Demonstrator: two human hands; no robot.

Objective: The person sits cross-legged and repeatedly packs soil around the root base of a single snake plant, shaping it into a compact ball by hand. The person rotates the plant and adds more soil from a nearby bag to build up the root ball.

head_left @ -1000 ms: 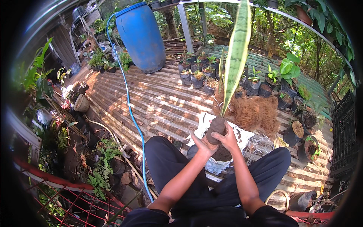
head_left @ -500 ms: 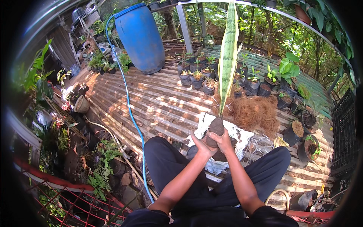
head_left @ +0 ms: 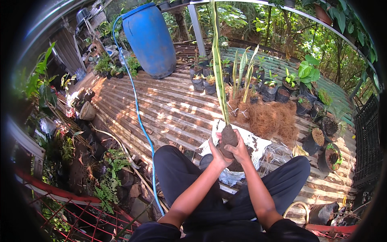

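Snake plant (head_left: 218,68), its root ball (head_left: 228,137) clasped by both the left hand (head_left: 216,152) and right hand (head_left: 241,148) above a white sack (head_left: 258,146), now stands upright, its leaf no longer tilted right.

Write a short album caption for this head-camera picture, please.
Seated on a slatted deck, both hands, left hand and right hand, clasp the soil ball of a tall striped plant above a white sack.
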